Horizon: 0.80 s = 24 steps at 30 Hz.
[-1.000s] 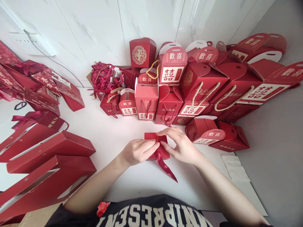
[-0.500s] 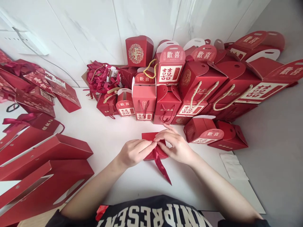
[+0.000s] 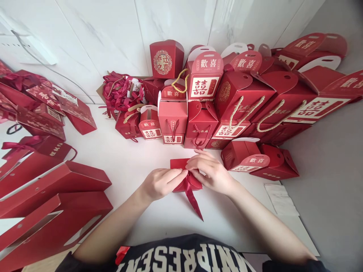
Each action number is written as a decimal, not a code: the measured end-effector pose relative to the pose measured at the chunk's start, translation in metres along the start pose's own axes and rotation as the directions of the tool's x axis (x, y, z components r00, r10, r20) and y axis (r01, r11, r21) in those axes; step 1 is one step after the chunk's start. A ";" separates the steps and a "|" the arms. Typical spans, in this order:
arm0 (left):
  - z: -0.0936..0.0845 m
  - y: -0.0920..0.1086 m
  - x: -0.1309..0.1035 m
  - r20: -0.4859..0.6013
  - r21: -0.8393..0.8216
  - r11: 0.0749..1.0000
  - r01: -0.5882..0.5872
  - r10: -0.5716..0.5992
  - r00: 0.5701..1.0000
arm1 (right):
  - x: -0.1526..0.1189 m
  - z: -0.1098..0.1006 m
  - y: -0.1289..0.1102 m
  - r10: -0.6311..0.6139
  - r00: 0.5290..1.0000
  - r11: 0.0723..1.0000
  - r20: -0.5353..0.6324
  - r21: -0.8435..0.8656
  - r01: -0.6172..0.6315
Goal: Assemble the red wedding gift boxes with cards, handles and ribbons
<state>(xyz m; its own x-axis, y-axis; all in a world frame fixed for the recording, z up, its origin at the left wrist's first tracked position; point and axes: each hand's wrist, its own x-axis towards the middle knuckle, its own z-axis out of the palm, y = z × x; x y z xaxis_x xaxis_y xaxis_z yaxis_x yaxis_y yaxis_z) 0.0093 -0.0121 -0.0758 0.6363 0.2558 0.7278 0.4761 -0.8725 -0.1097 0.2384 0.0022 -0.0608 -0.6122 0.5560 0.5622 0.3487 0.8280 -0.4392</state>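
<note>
A small red box (image 3: 178, 164) stands on the white table, with a dark red ribbon (image 3: 193, 200) at its top; one ribbon end hangs down toward me. My left hand (image 3: 163, 183) pinches the ribbon at the box's top from the left. From the right, my right hand (image 3: 208, 170) has thumb and forefinger closed on the ribbon at the same spot, its other fingers bent above. The fingertips of both hands nearly meet and hide the part of the ribbon between them.
Red gift boxes (image 3: 202, 85) are stacked along the tiled wall. A heap of ribbons (image 3: 121, 90) lies left of them. Large red bags (image 3: 82, 204) and patterned packets (image 3: 75, 109) fill the left side. White paper (image 3: 280, 199) lies at the right.
The hands hold nearly the same pose at the ribbon. The right hand's fingers have shifted slightly, and the hanging ribbon end has swung a little to the left.
</note>
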 end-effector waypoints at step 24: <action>-0.001 0.002 0.000 0.000 -0.032 0.999 0.023 -0.023 1.000 | 0.002 -0.001 0.004 0.169 0.982 0.952 0.087 0.245 -0.185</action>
<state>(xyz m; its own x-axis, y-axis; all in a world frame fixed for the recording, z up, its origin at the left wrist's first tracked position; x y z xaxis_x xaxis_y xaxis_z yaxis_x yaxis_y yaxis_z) 0.0099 -0.0143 -0.0750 0.6251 0.2756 0.7302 0.4710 -0.8792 -0.0714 0.2395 0.0063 -0.0607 -0.6042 0.6792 0.4167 0.2713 0.6670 -0.6939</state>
